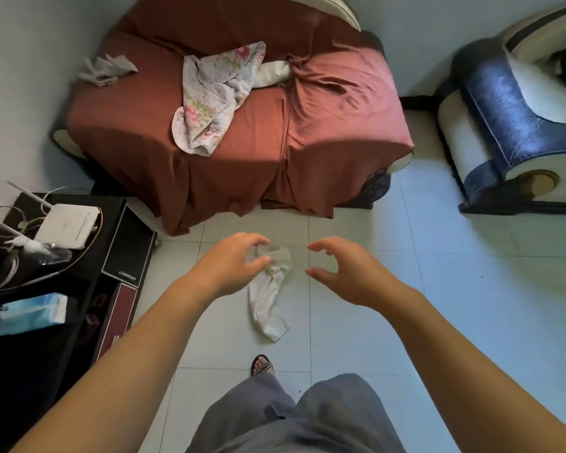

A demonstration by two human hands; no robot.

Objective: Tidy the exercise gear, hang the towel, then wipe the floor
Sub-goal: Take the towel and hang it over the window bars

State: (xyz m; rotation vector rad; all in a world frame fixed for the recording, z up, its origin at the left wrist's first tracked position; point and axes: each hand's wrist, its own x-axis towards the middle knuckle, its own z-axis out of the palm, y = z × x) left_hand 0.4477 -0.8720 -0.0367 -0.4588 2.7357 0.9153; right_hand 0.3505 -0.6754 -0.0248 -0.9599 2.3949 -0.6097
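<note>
A: Which feed am I on, and from where?
B: I'm on the only one: a wide-angle camera worn on the person's head, facing forward and steeply down.
A: How near does it sit?
B: Close to the left hand (229,266) and right hand (350,276), which I see mid-frame; the floor (471,289) lies farther below, the cloth-covered sofa (242,152) across the top.

Soft daylight from the right brightens the floor (471,289) and the sofa's (340,103) right side; its left lies in shadow. Edges bend outward; the detail is slightly soft.
</note>
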